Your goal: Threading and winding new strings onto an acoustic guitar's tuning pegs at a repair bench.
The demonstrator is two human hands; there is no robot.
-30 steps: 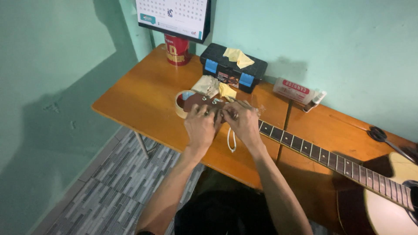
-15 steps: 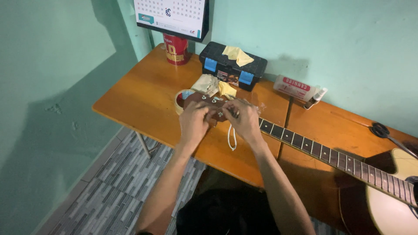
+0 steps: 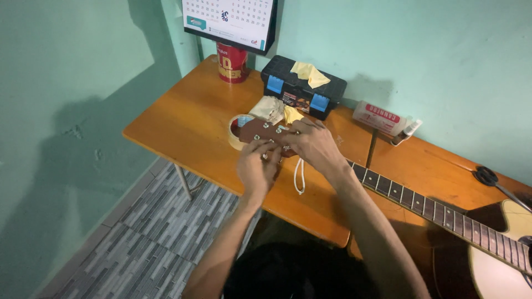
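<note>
An acoustic guitar lies across the orange wooden table (image 3: 183, 127), its neck (image 3: 421, 202) running from the body (image 3: 499, 249) at the right to the brown headstock (image 3: 257, 130) in the middle. My left hand (image 3: 256, 168) pinches the near edge of the headstock by the tuning pegs and looks slightly blurred. My right hand (image 3: 315, 145) lies over the spot where headstock and neck meet, fingers curled on it. A white string loop (image 3: 299, 177) hangs on the table just below my right hand.
A tape roll (image 3: 235, 128) sits under the headstock tip, with a crumpled cloth (image 3: 270, 108) behind it. At the back stand a black toolbox (image 3: 302, 88) with a yellow cloth, a red cup (image 3: 231, 63), a wall calendar (image 3: 230, 19), a white box (image 3: 381, 117) and a small bottle (image 3: 408, 130).
My left hand has slid a little toward me, from the top of the headstock to its near edge. My right hand stays on the neck end.
</note>
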